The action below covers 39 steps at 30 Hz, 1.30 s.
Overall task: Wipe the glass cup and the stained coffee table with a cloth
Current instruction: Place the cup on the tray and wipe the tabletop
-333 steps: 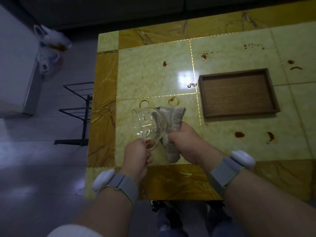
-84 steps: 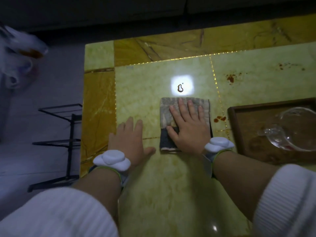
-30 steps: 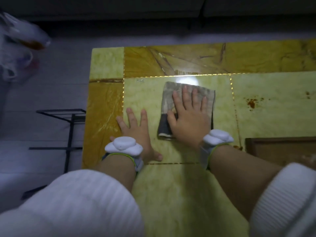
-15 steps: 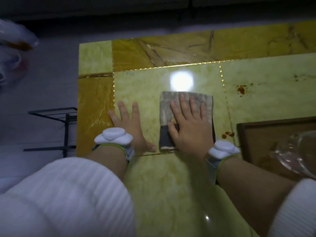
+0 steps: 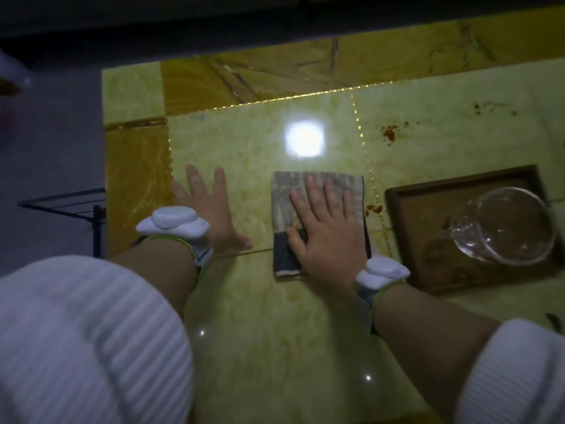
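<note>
A folded grey cloth lies flat on the yellow-green marble coffee table. My right hand presses on it with straight, spread fingers. My left hand rests flat on the bare tabletop to the left of the cloth, fingers straight. The glass cup lies on its side in a brown wooden tray to the right. Reddish-brown stains mark the table beyond the tray, and a small one sits between cloth and tray.
A bright lamp reflection shines on the table just beyond the cloth. A black metal rack stands on the floor left of the table. The table's left edge is close to my left hand.
My right hand has drawn the cloth back toward me, away from the far edge where it was a second ago. The stain seen earlier under the light reflection is gone.
</note>
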Motion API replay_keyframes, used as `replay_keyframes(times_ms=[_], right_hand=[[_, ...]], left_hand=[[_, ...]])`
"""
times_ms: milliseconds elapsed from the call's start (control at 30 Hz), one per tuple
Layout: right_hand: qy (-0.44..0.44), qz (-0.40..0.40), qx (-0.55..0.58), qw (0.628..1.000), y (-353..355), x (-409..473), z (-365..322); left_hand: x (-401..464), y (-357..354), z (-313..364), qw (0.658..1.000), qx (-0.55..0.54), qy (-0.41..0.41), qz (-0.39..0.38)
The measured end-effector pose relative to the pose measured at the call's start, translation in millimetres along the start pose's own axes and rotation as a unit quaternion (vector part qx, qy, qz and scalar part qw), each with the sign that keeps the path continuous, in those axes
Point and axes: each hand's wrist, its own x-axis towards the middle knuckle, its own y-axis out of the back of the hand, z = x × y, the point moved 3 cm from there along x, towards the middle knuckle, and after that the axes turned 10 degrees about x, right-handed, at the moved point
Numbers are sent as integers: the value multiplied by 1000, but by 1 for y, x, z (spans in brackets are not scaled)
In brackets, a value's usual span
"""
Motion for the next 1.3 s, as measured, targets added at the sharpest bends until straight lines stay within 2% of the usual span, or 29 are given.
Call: replay_keyframes(times_ms=[100, 200, 333, 467, 700, 833, 933, 1200, 1300], right_hand=[[44, -20, 4, 999, -1, -30, 11], [61, -19, 9, 998, 5, -21, 23], [14, 15, 13, 1000, 4, -7, 26], [-46, 45, 17, 998, -7, -34, 18], [-31, 12, 22, 999, 2, -18, 29], [-68, 30, 28, 997, -6, -35, 14], [-57, 24, 19, 998, -15, -51, 11], [-64, 25, 14, 998, -4, -4, 21], [-75, 55, 24, 995, -10, -24, 8]], left_hand=[[-13, 5, 18, 999, -1, -43, 8], [-28, -7, 39, 996, 1, -86, -32], [-28, -28, 51, 996, 22, -80, -35], [-24, -28, 51, 996, 20, -81, -21], [-24, -31, 51, 996, 22, -74, -37], [-26, -32, 51, 997, 9, -75, -27], [-24, -33, 51, 997, 9, -79, -23], [-27, -27, 51, 996, 21, -78, -29], [-32, -24, 53, 997, 4, -74, -28]])
